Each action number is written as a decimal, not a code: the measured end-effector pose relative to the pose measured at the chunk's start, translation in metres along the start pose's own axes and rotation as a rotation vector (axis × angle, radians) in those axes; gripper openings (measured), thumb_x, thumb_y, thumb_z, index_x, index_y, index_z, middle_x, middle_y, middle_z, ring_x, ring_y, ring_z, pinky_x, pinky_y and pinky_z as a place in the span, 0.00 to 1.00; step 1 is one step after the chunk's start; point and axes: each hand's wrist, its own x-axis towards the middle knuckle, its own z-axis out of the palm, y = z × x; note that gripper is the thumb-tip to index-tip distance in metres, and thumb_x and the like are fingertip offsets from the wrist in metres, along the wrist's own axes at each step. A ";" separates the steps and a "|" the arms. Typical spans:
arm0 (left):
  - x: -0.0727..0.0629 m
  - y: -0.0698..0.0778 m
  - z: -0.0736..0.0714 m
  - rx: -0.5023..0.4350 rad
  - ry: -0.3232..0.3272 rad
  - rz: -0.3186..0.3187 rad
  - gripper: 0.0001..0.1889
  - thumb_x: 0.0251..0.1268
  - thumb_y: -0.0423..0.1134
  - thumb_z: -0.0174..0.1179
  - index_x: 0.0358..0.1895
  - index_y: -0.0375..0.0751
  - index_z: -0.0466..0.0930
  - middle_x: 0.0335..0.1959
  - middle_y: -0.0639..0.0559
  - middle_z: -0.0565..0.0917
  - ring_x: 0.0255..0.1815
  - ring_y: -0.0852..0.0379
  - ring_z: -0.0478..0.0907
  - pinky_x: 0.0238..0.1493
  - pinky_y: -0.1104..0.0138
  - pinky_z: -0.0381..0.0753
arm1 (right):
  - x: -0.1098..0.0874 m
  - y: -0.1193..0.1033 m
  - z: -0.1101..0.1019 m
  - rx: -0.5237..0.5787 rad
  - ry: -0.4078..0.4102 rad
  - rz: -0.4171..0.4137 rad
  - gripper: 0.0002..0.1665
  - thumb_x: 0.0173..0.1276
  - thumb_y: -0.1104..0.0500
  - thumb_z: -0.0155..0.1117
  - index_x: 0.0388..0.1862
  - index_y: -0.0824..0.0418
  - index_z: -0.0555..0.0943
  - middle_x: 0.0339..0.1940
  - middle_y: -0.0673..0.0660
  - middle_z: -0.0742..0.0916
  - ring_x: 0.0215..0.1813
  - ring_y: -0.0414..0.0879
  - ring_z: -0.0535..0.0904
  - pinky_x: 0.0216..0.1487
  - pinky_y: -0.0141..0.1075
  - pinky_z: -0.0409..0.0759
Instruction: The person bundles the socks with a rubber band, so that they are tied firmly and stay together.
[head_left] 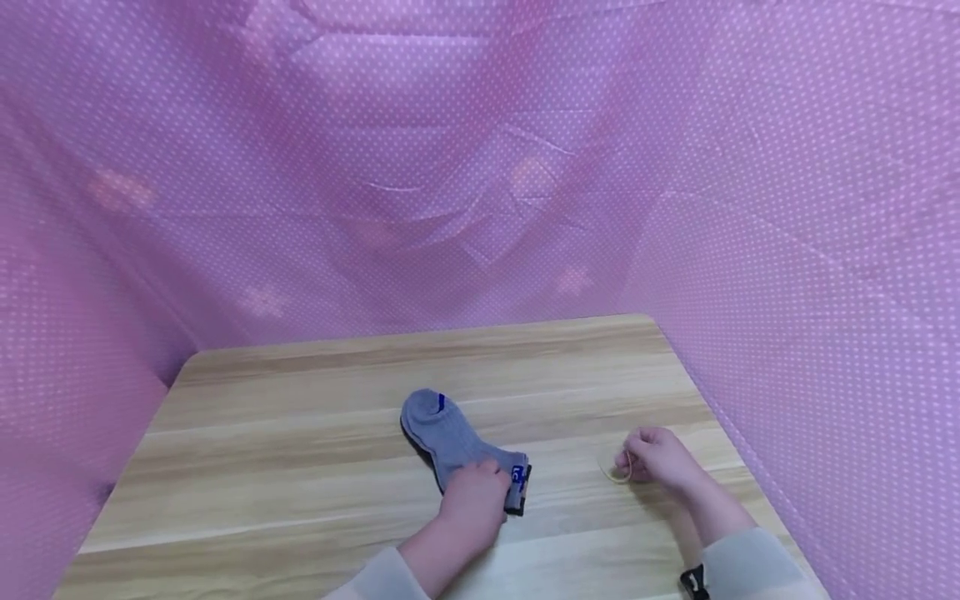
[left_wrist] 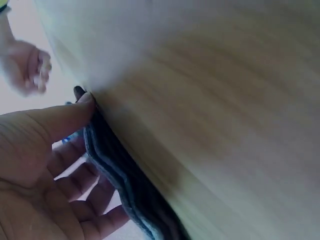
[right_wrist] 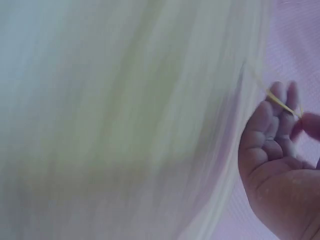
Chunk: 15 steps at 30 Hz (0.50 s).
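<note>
A stack of grey and dark socks [head_left: 444,435] lies on the table, toes toward the back left, with a blue label at the cuff end. My left hand [head_left: 472,502] holds the stack near the cuffs. In the left wrist view the layered edge of the socks [left_wrist: 125,185] runs between thumb and fingers. To the right, apart from the socks, my right hand [head_left: 662,458] pinches a thin yellow rubber band [head_left: 619,480]. The right wrist view shows the band [right_wrist: 282,103] stretching out from the pinched fingertips, its far end blurred.
The wood-grain table [head_left: 300,417] has rounded back corners. Pink dotted cloth [head_left: 480,167] hangs behind it and on both sides. A black band [head_left: 695,582] sits at the right wrist, by the sleeve.
</note>
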 end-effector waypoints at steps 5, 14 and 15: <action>-0.001 0.023 -0.003 0.047 -0.019 -0.036 0.24 0.52 0.58 0.80 0.44 0.46 0.87 0.37 0.52 0.82 0.36 0.52 0.80 0.34 0.61 0.83 | -0.002 -0.005 0.006 0.241 -0.048 0.051 0.10 0.81 0.63 0.50 0.41 0.67 0.75 0.30 0.53 0.88 0.34 0.45 0.87 0.40 0.36 0.87; -0.006 0.038 -0.003 0.162 0.059 -0.004 0.06 0.69 0.37 0.61 0.41 0.49 0.88 0.34 0.53 0.79 0.37 0.54 0.77 0.33 0.62 0.81 | -0.002 -0.003 0.023 0.471 -0.122 0.042 0.09 0.82 0.64 0.43 0.44 0.64 0.73 0.32 0.54 0.89 0.39 0.47 0.89 0.51 0.43 0.88; -0.007 0.038 -0.002 0.178 0.069 -0.001 0.05 0.69 0.37 0.62 0.40 0.49 0.88 0.34 0.53 0.78 0.37 0.55 0.76 0.32 0.62 0.81 | -0.001 -0.002 0.026 0.487 -0.132 0.045 0.09 0.82 0.63 0.43 0.45 0.64 0.72 0.33 0.54 0.90 0.40 0.48 0.89 0.52 0.43 0.87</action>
